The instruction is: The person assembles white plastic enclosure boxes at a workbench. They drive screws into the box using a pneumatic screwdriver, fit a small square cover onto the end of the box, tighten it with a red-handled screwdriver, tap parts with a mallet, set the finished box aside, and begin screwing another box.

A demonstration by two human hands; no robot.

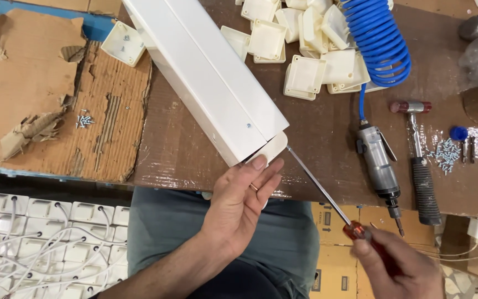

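Far left there's a torn sheet of brown cardboard (34,83) on the bench with a little pile of screws (84,119) sitting on it, and below the bench edge a batch of white square units with white cords (40,243). My left hand (242,202) is cupped around the near end cap (269,149) of the long white housing (206,72), fingers and thumb closed on it. The housing's long axis runs diagonally, far end up-left, capped end pointing down-right at me. My right hand (396,268) is wrapped tight round the red handle of a screwdriver (322,191), shaft slanting up-left, tip right at the end cap. Under the bench are yellowish cartons (336,249) with dark print. Further right: loose white caps (305,44), a blue coiled air hose (377,39), a pneumatic driver (380,166), a hammer (419,160), more screws (445,153).
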